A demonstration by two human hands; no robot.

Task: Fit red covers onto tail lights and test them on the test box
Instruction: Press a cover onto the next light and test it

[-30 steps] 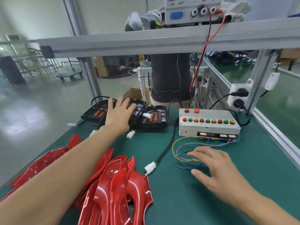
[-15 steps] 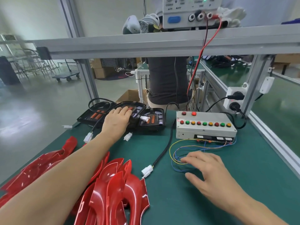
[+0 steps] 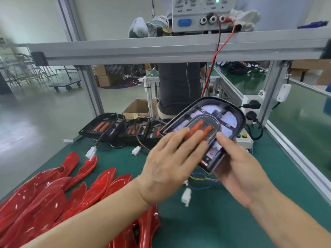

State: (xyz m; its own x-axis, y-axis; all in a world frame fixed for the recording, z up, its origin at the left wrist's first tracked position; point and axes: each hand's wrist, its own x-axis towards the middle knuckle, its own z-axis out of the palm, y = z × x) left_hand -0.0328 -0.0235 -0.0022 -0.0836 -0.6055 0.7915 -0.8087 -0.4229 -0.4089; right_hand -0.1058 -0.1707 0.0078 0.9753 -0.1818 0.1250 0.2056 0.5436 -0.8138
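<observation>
Both hands hold black tail light (image 3: pixel 223 113), uncovered, tilted.

My table (image 3: pixel 206 221) had a green mat and an aluminium frame (image 3: pixel 161 51) spanning overhead. Left lay a glossy grey floor (image 3: pixel 35 119), pale walls (image 3: pixel 32 18), a flat trolley (image 3: pixel 65 84) and wire racks (image 3: pixel 21 72). Far off stood cardboard boxes (image 3: pixel 103 76); right, another green table (image 3: pixel 300 111).
</observation>
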